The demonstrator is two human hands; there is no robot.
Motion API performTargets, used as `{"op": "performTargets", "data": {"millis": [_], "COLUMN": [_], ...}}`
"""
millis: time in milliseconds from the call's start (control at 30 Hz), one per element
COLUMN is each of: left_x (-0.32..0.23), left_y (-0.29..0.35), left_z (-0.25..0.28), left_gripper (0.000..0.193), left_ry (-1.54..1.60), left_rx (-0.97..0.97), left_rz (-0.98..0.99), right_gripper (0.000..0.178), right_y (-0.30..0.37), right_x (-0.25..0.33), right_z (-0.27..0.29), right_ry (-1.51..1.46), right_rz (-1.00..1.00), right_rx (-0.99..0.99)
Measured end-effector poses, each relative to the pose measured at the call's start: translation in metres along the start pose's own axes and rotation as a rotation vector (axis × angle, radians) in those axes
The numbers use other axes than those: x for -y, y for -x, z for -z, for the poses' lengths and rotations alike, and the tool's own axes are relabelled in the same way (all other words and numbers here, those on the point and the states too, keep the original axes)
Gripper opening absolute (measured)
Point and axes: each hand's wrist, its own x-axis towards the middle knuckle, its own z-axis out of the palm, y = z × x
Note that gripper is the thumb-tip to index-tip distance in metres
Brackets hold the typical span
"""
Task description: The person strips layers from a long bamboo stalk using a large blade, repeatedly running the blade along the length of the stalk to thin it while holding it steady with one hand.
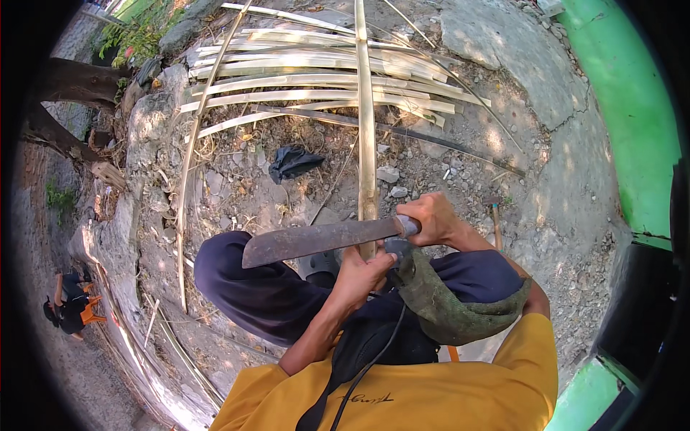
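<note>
My right hand (430,218) grips the handle of a big rusty machete (316,240), whose blade points left across my lap. Its edge lies against a long bamboo strip (366,122) that runs straight away from me over the ground. My left hand (361,275) is closed around the near end of that strip, just under the blade. A dark green cloth (453,305) is draped over my right thigh, below the right hand. My knees, in dark blue trousers, frame both hands.
Several split bamboo strips (316,79) lie in a heap ahead on stony ground. A black rag (291,162) lies among them, a small hammer (494,215) to the right. Green wall (632,100) at right, stone kerb (108,237) at left, a crouching person (72,305) beyond.
</note>
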Motion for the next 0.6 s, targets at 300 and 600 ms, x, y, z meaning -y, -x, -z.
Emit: {"op": "performTargets", "data": {"millis": [300,600], "left_x": [-0.007,0.002], "left_y": [-0.002,-0.014], "left_z": [0.000,0.009], "left_gripper": [0.035,0.036], "left_ry": [0.014,0.009], "left_rx": [0.023,0.036], "left_rz": [0.004,0.014], "right_gripper": [0.024,0.024], "right_y": [-0.008,-0.007], "right_x": [-0.003,0.001], "right_z": [-0.005,-0.006], "right_ry": [-0.024,0.033], "right_rz": [-0.007,0.016], "right_rx": [-0.065,-0.046]}}
